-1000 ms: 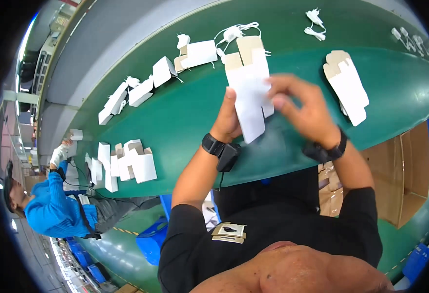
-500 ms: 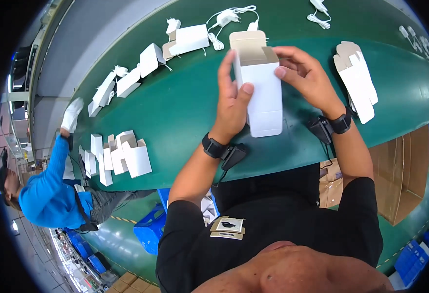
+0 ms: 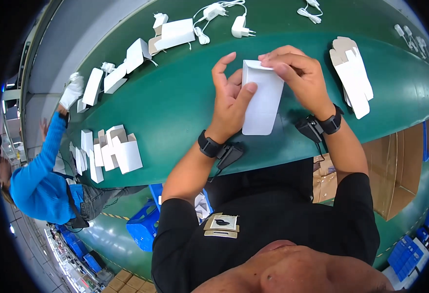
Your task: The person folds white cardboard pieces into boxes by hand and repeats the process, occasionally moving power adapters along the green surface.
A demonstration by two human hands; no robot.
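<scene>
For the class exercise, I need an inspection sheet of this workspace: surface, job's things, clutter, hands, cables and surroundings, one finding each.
Surface: green tabletop, glossy.
Job's things: white box between the hands, flap at its top; flattened white cartons to the right; a row of white boxes toward the far left.
Clutter: grouped open cartons, near left.
Hands: left hand has its thumb on the box's left edge, index finger raised; right hand has its fingertips at the flap.
Cables: white adapter cable coiled at the far side; black cords hang from the wrist devices.
Surroundings: co-worker in blue at left; open brown carton at lower right.
</scene>
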